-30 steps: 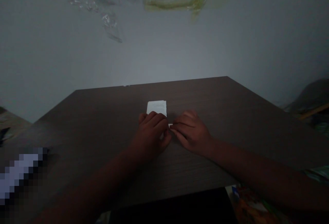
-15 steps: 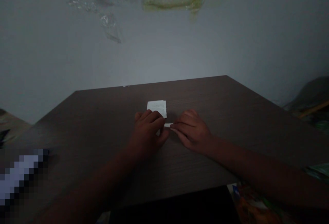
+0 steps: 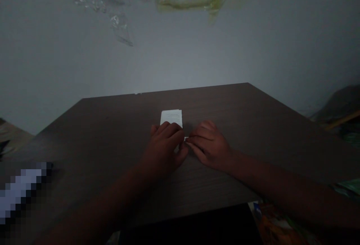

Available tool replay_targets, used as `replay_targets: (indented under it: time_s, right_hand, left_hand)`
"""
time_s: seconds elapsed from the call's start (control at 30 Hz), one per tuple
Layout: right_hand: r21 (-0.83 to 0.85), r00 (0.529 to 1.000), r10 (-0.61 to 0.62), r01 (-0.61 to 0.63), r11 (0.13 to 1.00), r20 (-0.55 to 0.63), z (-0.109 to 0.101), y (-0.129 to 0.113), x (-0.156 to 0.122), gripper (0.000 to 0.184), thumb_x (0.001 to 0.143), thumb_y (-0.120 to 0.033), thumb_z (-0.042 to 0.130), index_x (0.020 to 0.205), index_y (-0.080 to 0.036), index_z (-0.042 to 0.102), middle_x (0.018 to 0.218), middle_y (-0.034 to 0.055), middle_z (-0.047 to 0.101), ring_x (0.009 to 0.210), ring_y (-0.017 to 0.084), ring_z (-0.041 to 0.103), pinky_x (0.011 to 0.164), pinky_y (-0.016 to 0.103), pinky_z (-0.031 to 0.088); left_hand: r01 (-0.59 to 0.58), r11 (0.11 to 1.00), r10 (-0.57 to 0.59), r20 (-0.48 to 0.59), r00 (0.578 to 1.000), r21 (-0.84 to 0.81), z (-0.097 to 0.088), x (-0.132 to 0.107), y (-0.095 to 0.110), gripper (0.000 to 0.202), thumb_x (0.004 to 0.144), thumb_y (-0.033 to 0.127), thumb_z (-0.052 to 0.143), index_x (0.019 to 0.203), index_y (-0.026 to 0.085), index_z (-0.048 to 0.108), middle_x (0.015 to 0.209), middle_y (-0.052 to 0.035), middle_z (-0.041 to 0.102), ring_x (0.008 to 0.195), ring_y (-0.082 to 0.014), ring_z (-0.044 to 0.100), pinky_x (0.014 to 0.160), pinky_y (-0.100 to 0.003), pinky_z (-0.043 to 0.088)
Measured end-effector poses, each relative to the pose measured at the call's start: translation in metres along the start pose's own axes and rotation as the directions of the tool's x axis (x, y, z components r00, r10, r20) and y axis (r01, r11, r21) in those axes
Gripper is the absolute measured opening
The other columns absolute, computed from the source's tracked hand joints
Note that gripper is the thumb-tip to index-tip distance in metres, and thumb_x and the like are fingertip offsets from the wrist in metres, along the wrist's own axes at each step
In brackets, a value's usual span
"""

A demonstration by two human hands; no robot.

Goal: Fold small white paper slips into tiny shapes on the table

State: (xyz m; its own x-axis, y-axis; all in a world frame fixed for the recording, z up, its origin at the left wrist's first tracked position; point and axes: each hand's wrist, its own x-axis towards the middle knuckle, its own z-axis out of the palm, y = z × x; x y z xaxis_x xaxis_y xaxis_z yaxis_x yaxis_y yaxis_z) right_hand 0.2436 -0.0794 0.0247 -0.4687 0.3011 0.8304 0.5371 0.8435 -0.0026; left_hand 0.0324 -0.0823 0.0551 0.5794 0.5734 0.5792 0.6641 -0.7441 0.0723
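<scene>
The left hand (image 3: 165, 145) covers the near part of the printed paper stack (image 3: 171, 116) on the desk (image 3: 118, 121), its fingers curled, though I cannot tell whether they grip anything. A small white slip (image 3: 186, 138) shows just to the near right of the stack, pinched in the right hand's (image 3: 210, 143) fingers; being in hand, it looks unfinished, and what remains is unclear.

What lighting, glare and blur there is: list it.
All head view: dim overall, the wall brightest around the middle; small glints on the clear plastic; print on the white paper too soft to read; coarse pixel blocks over the object at lower left.
</scene>
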Motion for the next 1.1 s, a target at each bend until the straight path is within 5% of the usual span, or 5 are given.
replay_targets:
  time_s: [0.33, 0.63, 1.1]
  right_hand:
    - [0.002, 0.999, -0.028, 0.028, 1.0, -0.015, -0.001, -0.001, 0.001, 0.02, 0.11, -0.017, 0.057, 0.098, -0.02, 0.073, 0.089, 0.0043, 0.075, 0.082, 0.021, 0.064, 0.077, 0.041, 0.048]
    - [-0.011, 0.996, 0.072, -0.072, 0.997, -0.049, -0.008, 0.007, 0.0, 0.013, 0.107, -0.016, 0.066, 0.099, -0.021, 0.075, 0.092, 0.0056, 0.078, 0.085, 0.022, 0.068, 0.08, 0.043, 0.053]
    - [0.01, 1.0, 0.003, -0.003, 1.0, -0.012, 0.0, -0.001, 0.0, 0.015, 0.107, -0.015, 0.062, 0.098, -0.021, 0.073, 0.091, 0.0038, 0.076, 0.083, 0.021, 0.063, 0.078, 0.042, 0.047]
  left_hand:
    - [-0.034, 0.999, 0.034, -0.009, 0.999, 0.002, -0.005, 0.001, 0.001, 0.018, 0.091, 0.013, 0.063, 0.076, 0.022, 0.058, 0.088, -0.0027, 0.069, 0.086, -0.0225, 0.06, 0.08, -0.041, 0.038]
    - [0.062, 0.995, -0.057, -0.069, 0.996, 0.076, -0.014, -0.002, -0.031, 0.02, 0.088, 0.012, 0.064, 0.074, 0.022, 0.054, 0.091, -0.0042, 0.07, 0.088, -0.0237, 0.064, 0.081, -0.04, 0.038]
    - [-0.09, 0.996, 0.088, -0.1, 0.991, -0.021, -0.003, -0.002, -0.006, 0.014, 0.094, 0.01, 0.058, 0.087, 0.022, 0.056, 0.091, -0.0014, 0.07, 0.085, -0.0211, 0.062, 0.08, -0.039, 0.038]
